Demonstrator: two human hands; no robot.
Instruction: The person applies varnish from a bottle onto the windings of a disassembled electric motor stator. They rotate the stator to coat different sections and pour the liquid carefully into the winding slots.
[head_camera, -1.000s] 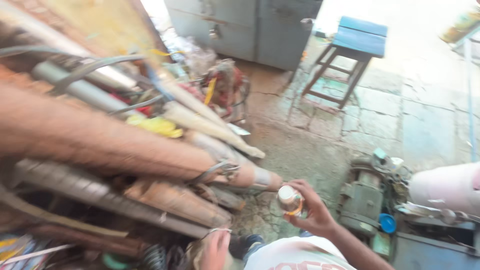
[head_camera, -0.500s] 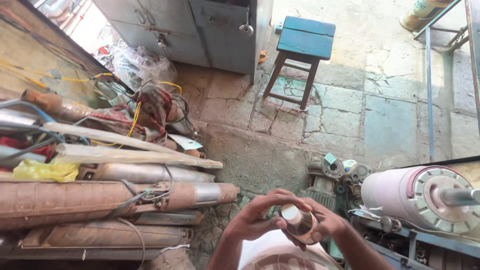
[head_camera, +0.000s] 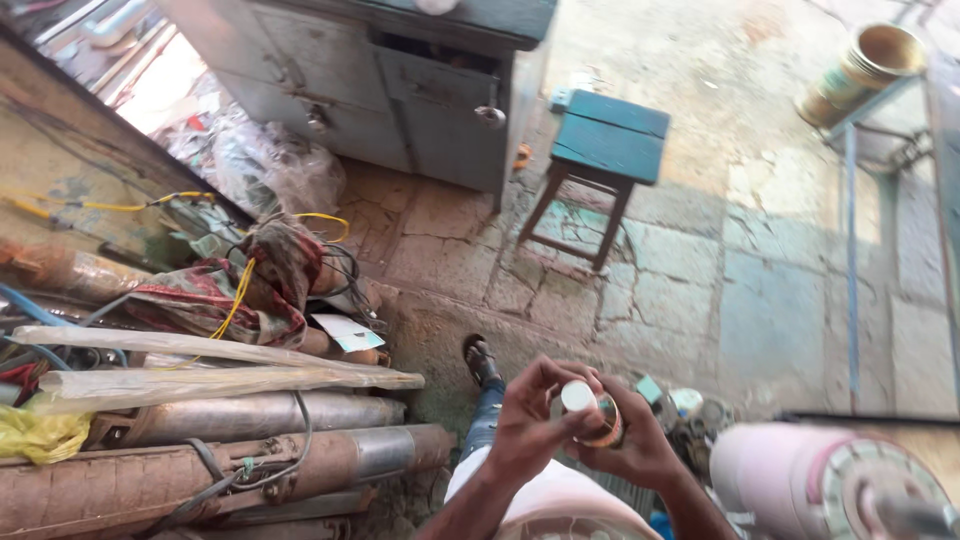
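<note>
My right hand (head_camera: 640, 445) holds a small round tin (head_camera: 600, 415) with a brownish body, low in the middle of the head view. My left hand (head_camera: 530, 420) grips its white cap (head_camera: 577, 396) from the left, fingers curled around the top. Both hands are over my lap, above my knee and my sandalled foot (head_camera: 480, 358) on the stone floor.
Long rusty metal cylinders (head_camera: 240, 470) and plastic-wrapped tubes lie stacked at the left, with cloth and yellow wires on top. A blue wooden stool (head_camera: 605, 140) and a grey cabinet (head_camera: 400, 90) stand ahead. A pink drum-shaped machine (head_camera: 820, 485) sits at the lower right.
The view swung right and up from the pile of cylinders. My left hand came onto the tin, which my right hand held alone a second ago.
</note>
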